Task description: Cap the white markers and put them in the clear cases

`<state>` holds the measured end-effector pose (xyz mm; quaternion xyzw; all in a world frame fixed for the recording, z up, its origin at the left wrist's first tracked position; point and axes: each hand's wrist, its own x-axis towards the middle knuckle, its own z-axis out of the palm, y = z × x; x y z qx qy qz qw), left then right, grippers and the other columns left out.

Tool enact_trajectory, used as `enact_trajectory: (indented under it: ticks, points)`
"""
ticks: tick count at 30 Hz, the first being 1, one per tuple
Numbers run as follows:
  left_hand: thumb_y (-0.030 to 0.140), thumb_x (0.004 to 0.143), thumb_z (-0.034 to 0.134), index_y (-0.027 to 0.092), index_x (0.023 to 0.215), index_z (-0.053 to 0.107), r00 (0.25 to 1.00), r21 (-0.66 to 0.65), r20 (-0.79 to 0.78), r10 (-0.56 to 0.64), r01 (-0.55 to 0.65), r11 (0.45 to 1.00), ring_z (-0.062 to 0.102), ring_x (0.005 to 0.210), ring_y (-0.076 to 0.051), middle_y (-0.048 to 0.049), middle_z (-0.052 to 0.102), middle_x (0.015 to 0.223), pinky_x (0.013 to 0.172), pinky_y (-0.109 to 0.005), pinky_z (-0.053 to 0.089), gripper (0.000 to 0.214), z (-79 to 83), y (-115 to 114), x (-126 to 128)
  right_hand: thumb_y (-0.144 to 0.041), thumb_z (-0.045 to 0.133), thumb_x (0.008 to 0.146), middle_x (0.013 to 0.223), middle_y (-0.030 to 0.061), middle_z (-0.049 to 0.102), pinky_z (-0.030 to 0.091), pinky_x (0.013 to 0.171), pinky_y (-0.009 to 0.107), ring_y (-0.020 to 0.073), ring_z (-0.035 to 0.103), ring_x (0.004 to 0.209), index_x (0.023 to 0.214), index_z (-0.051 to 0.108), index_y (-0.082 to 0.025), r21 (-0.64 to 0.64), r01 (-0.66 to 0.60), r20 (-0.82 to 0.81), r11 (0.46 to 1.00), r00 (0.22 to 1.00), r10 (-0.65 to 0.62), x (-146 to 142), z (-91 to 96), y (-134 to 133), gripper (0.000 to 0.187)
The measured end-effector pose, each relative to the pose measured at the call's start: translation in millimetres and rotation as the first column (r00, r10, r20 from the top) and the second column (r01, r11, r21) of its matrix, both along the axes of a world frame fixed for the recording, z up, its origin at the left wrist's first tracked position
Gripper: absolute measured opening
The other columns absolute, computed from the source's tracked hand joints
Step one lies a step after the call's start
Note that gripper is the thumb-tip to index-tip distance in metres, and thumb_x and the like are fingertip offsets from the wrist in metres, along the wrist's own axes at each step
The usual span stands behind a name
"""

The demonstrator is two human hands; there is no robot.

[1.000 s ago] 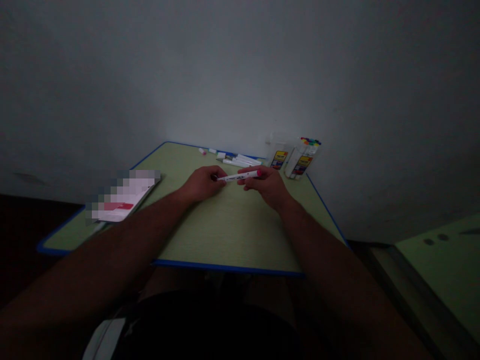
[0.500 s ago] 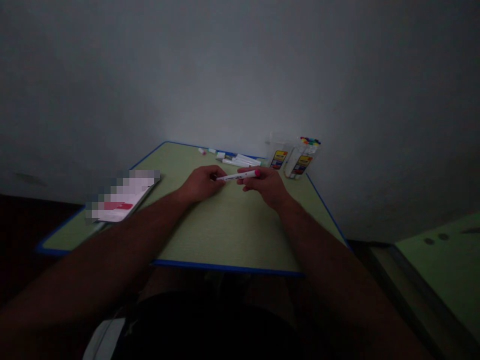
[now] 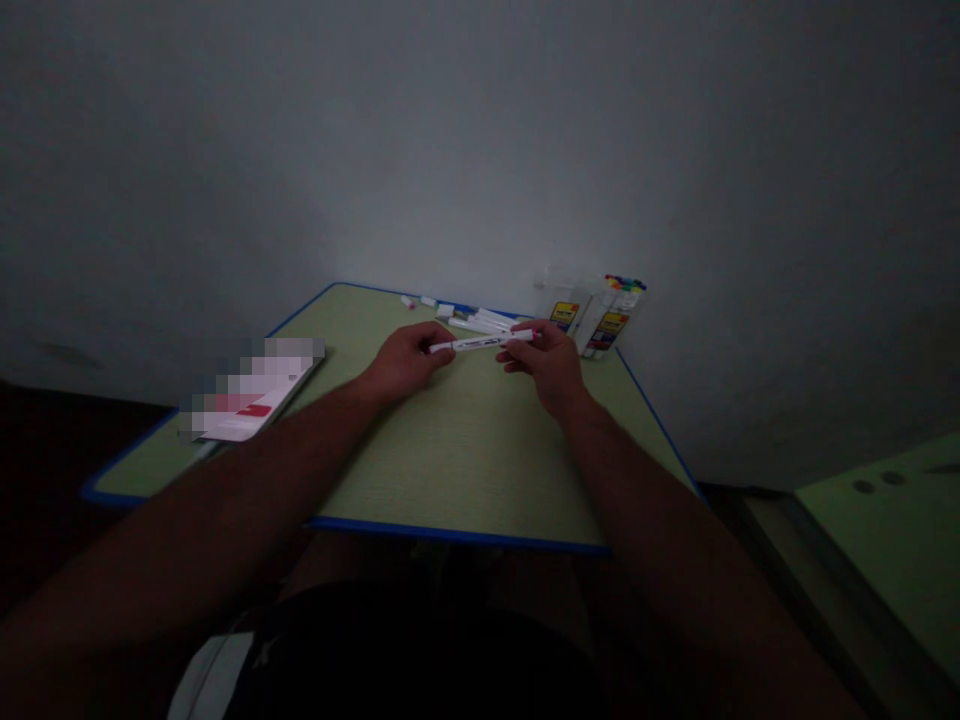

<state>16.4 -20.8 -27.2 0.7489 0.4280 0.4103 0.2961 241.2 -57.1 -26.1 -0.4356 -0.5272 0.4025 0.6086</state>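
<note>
A white marker with a pink end and dark print lies level between my two hands, above the middle of the table. My left hand pinches its left end between thumb and fingers. At the pink end, my right hand has thumb and fingers closed on the barrel. Just behind the marker, several white markers lie on the tabletop near the wall.
Two clear plastic marker cases stand at the back right: one case, and a second case holding markers with coloured ends. Small caps lie at the back edge. A booklet or pad, partly blurred, rests on the left of the green, blue-edged table.
My right hand has moved slightly up and now grips the marker's pink end, which earlier stuck out in front of the fingers. The left hand still pinches the other end.
</note>
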Motion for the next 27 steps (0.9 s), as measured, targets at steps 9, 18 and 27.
enact_trajectory:
  ticks: [9, 18, 27]
  points:
    - [0.030, 0.078, 0.066, 0.021, 0.093, 0.066, 0.991, -0.114, 0.127, 0.045, -0.031, 0.993, 0.052, 0.058, -0.015, 0.0025, 0.057, 0.064, 0.060, -0.030, 0.042, 0.017, 3.4, -1.1, 1.2, -0.044, 0.087, 0.061, 0.072, -0.0008, 0.071, 0.059, 0.060, 0.029, 0.0145, 0.069, 0.061, 0.090, 0.065, -0.021, -0.040, 0.026, 0.033, 0.999, 0.999, -0.024, 3.0, -1.1, 2.2, 0.043]
    - [0.031, 0.069, 0.078, 0.018, 0.089, 0.071, 0.988, -0.138, 0.153, -0.003, 0.024, 0.990, 0.048, 0.053, -0.012, 0.0035, 0.057, 0.061, 0.054, -0.027, 0.040, 0.025, 7.7, -7.5, 2.3, -0.039, 0.090, 0.056, 0.069, 0.0013, 0.072, 0.060, 0.059, 0.031, 0.0156, 0.068, 0.059, 0.086, 0.070, -0.018, -0.072, -0.006, 0.077, 0.997, 0.997, 0.011, 2.6, -2.5, 1.9, 0.041]
    - [0.031, 0.069, 0.078, 0.018, 0.087, 0.075, 0.988, -0.163, 0.153, 0.018, 0.007, 0.987, 0.054, 0.052, -0.014, 0.0010, 0.061, 0.056, 0.054, -0.029, 0.041, 0.022, 5.2, -8.2, 2.8, -0.043, 0.092, 0.055, 0.066, 0.0014, 0.072, 0.061, 0.059, 0.028, 0.0151, 0.070, 0.059, 0.081, 0.071, -0.018, -0.078, -0.049, 0.114, 0.996, 0.992, 0.058, 1.9, -2.2, -0.2, 0.042]
